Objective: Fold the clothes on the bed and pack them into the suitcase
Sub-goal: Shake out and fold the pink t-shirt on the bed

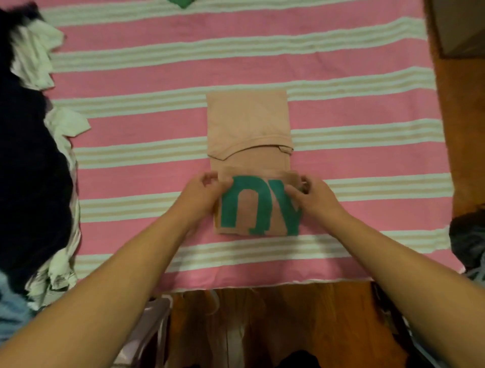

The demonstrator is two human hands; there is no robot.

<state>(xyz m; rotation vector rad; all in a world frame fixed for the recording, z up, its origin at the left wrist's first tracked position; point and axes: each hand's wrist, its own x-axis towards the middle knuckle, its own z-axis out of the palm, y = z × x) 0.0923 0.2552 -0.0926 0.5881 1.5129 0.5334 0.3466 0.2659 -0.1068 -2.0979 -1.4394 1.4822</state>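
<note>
Both forearms reach in from the near edge; left hand [203, 193] and right hand [316, 195] each pinch a corner of the folded-up flap of the peach T-shirt [249, 123], mid-bed on the striped cover [367, 110]. Light, limp, likely to sag; best held at corners. Unfolded clothes [34, 157] heaped left.

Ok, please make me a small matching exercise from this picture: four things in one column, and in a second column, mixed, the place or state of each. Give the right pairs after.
Things:
1. peach T-shirt
2. left hand
3. pile of dark and white clothes
4. green cloth

Places or states:
A. at the far edge of the striped bedspread
B. heaped along the left side of the bed
C. pinching the left corner of the folded-up part
D. lying mid-bed, partly folded, green letters showing

Pairs: 1-D, 2-C, 3-B, 4-A
</note>
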